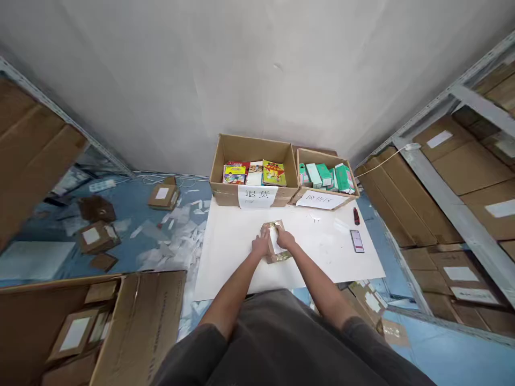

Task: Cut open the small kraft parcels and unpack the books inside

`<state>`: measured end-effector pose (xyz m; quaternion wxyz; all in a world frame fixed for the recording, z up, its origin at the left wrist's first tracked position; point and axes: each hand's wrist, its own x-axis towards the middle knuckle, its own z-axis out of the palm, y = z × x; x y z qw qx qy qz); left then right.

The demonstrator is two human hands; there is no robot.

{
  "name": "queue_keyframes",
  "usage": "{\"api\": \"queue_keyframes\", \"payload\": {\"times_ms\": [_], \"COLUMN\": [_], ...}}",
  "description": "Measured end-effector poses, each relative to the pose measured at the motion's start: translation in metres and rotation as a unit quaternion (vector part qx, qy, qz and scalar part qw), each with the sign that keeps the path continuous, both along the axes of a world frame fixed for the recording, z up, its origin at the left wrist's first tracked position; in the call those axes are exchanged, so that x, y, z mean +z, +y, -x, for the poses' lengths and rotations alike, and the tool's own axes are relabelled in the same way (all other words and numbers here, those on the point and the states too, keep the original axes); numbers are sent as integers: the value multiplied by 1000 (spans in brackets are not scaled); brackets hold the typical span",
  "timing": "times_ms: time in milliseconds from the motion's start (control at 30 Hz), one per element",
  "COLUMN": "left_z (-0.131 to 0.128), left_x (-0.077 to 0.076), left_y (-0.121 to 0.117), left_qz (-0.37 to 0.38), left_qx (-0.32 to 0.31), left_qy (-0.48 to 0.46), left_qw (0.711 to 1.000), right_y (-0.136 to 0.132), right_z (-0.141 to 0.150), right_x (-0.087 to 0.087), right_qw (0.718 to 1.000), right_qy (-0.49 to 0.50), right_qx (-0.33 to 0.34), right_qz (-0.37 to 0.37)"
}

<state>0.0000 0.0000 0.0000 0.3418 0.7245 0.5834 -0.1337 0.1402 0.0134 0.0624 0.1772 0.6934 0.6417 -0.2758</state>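
A small brown parcel (274, 241) wrapped in shiny tape, with a white label on top, lies on the white table (233, 252). My left hand (260, 246) grips its left side and my right hand (285, 239) is closed over its right side and label. Both hands press on the parcel in the middle of the table. The fingers are partly hidden behind the parcel.
Two open cardboard boxes stand at the table's far edge: the left box (252, 167) holds colourful books, the right box (326, 177) holds green packs. A phone (357, 240) and a red marker (356, 216) lie at the right. Small parcels and paper scraps litter the blue floor (132, 230). Shelves with cartons stand at both sides.
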Motion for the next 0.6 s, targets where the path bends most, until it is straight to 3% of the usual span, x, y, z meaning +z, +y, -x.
{"api": "queue_keyframes", "payload": {"times_ms": [300, 467, 600], "left_z": [2, 3, 2], "left_x": [0, 0, -4], "left_y": [0, 0, -1], "left_qz": [3, -8, -19], "left_qx": [-11, -8, -3], "left_qy": [-19, -20, -17], "left_qw": [1000, 1000, 1000], "right_y": [-29, -44, -73], "right_z": [-7, -6, -13], "right_x": [0, 11, 22], "right_qw": [999, 998, 995], "right_qy": [16, 30, 39], "right_qx": [-16, -22, -34], "right_qz": [28, 50, 85]}}
